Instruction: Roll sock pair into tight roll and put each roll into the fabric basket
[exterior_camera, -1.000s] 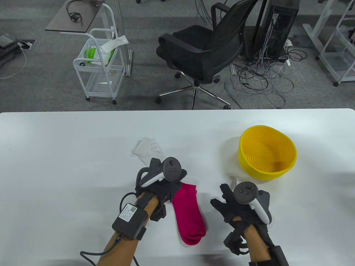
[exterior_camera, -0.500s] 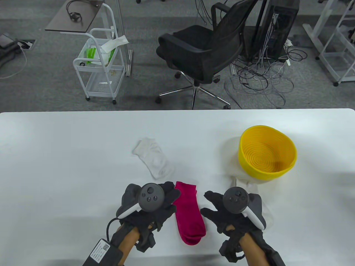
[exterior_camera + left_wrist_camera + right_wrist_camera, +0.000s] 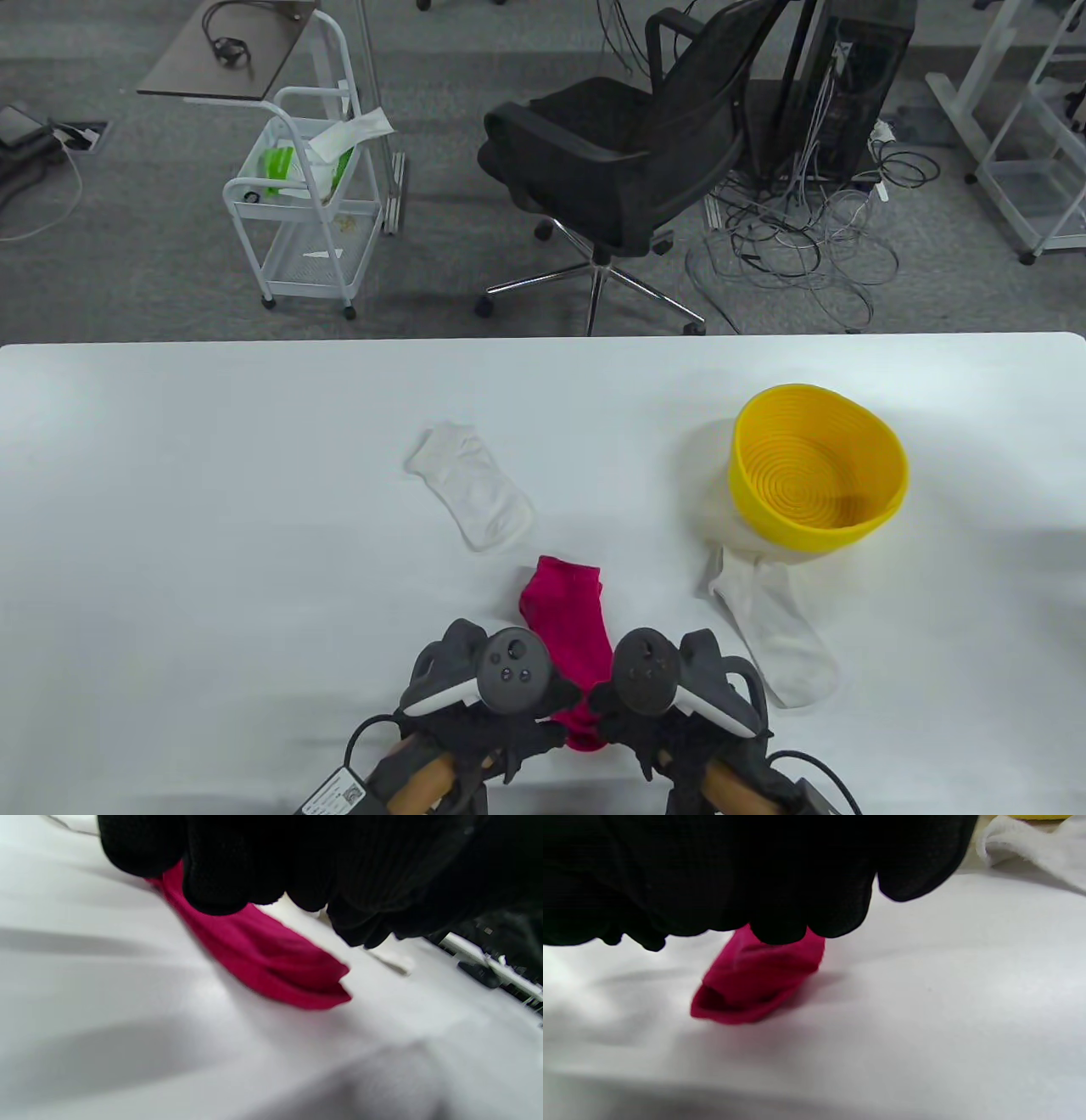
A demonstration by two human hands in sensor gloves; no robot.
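Observation:
A magenta sock pair (image 3: pixel 567 624) lies flat near the table's front edge, cuff away from me. My left hand (image 3: pixel 530 722) and right hand (image 3: pixel 624 722) meet over its toe end, trackers side by side. In the left wrist view curled gloved fingers (image 3: pixel 220 878) hold the near end of the sock pair (image 3: pixel 271 963), which rises toward them. In the right wrist view the fingers (image 3: pixel 780 904) curl onto the same sock pair (image 3: pixel 755 984). The yellow basket (image 3: pixel 814 536) stands empty at the right.
One white sock (image 3: pixel 475 492) lies beyond the magenta pair, and another white sock (image 3: pixel 776 632) stretches from under the basket toward my right hand, also showing as a white sock (image 3: pixel 1031 844) in the right wrist view. Beyond the white table (image 3: pixel 212 552) stand a chair and a cart.
Both hands have drawn back toward me and closed in on the sock pair's toe end. The left hand left the cuff, uncovering the far white sock; the right uncovered the other.

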